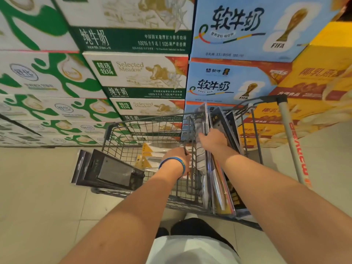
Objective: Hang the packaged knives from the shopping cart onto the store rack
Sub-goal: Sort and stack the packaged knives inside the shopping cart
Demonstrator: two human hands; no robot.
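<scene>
- Closest to the camera are white shorts [190, 250] and a dark shoe [192, 227] on the pale tiled floor [38, 187].
- Two bare arms reach forward and down into the dark wire shopping cart [144, 130].
- The left hand [177, 159], with a blue band [172, 161] on its wrist, is at the wire divider in the middle of the cart. Its fingers curl around the wire, but the tips are hidden.
- The right hand [213, 140] reaches into the right part of the cart. Its fingers are closed on the edge of a tall clear-fronted knife pack [202, 119].
- That pack stands on its edge. Its long side runs from near to far, and its far end tips up above the cart rim.
- More flat knife packs in black and gold card [222, 180] stand side by side just beside it, all lined up the same way. The knives inside are hard to make out.
- Flat packs with yellow corners [144, 159] lie on the cart floor, partly hidden by the left hand.
- Two black flat packs [106, 170] lean over the left rim of the cart, sticking out sideways.
- The grey cart handle with red letters [293, 141] is on the right.
- Behind the cart are stacked milk boxes: green and white [47, 79], blue [228, 82] and yellow [314, 79].
</scene>
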